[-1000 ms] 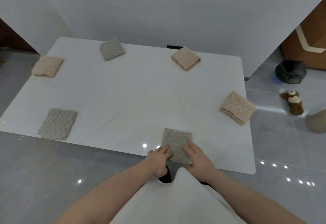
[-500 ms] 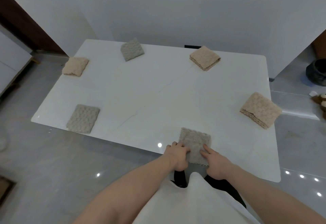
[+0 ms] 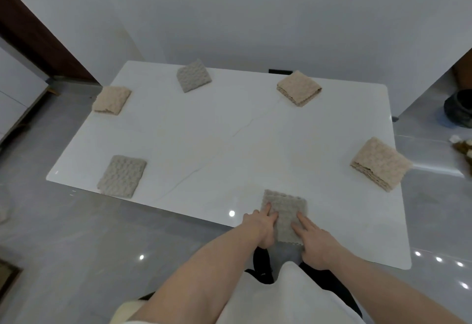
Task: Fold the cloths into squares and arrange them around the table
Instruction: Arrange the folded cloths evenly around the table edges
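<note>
View from above a white bench (image 3: 229, 132), near edge at the bottom. At the near edge, a folded grey cloth (image 3: 286, 211) lies flat, its nearest side slightly overhanging the bench rim. The left hand (image 3: 263, 226) rests on the cloth's left margin, fingers loosely curled with the fingertips on the fabric; its grip does not enclose the cloth. The right hand (image 3: 315, 242) lies on the cloth's lower right part, fingers straight and pressing down, grip open. To the left along the same near edge, well apart, a second grey square (image 3: 122, 176) sits just inside the rim. At the right short edge a beige square (image 3: 380, 162) projects a little past the rim. At the left short edge another beige square (image 3: 112, 100) lies close to the corner region. Along the far edge, by the wall (image 3: 255, 12), lie a grey square (image 3: 194, 75) and a beige square (image 3: 298, 88), set diagonally and well apart. The middle of the bench, between all six cloths, is bare surface. Grey tiled floor (image 3: 63, 234) surrounds the bench on the near, left and right sides.
</note>
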